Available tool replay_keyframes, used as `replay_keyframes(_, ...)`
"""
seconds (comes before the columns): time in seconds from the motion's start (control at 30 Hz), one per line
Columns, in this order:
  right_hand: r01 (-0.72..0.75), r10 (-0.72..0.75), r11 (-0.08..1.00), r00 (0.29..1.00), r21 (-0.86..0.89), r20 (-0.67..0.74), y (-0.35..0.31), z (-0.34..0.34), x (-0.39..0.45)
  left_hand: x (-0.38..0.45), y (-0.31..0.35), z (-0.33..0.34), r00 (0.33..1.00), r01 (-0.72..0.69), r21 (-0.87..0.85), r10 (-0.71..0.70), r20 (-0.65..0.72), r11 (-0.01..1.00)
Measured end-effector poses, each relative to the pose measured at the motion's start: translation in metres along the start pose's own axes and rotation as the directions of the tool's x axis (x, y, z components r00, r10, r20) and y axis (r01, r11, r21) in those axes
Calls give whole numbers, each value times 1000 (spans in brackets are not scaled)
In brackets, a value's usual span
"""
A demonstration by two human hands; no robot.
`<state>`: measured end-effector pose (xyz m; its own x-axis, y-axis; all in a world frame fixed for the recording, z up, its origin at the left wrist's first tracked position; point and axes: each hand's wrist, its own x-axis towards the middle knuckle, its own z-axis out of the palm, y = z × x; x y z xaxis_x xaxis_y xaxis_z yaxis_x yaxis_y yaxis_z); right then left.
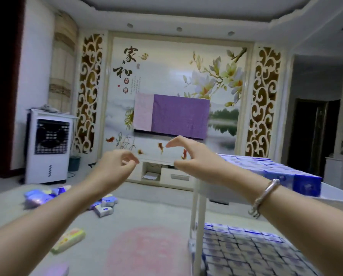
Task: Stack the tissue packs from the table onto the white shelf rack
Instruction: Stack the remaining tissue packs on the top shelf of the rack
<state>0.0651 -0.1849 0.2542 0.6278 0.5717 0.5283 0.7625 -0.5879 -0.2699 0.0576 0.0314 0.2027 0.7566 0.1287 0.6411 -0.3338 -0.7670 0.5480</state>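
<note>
living room, white rack (196, 208) lower right | loose tissue packs (104, 208) low left on the floor | my left hand (114, 166) nearer them | right hand (188, 154) too: both half-curled, empty

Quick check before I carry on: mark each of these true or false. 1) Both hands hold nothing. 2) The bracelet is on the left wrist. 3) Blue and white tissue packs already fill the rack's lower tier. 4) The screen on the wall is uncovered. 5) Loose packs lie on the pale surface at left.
1) True: the left hand and right hand hold nothing, fingers loosely curled.
2) False: the bracelet is on the right wrist.
3) True: tissue packs sit in rows on the white shelf rack.
4) False: a purple cloth covers the screen.
5) True: loose packs lie there.
</note>
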Motion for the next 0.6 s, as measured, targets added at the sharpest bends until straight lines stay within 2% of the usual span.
replay_keyframes(0.1, 54, -55, 998, 997, 25, 45, -26, 62, 39, -22, -74, -24, 992, 129, 47, -128, -12, 991)
replay_keyframes(0.3, 53, -54, 999, 987, 10, 153, -47, 195, 99, -63, -204, -60, 933, 359, 114, -354, -60, 926)
replay_keyframes(0.47, -33, 33, 999, 970, -5, 241, -19, 300, 127, -76, -285, -64, 874, 486, 110, -482, -65, 867)
replay_keyframes(0.6, -106, 113, 994, 957, -42, 265, 19, 355, 142, -62, -315, -37, 839, 543, 72, -543, -26, 836)
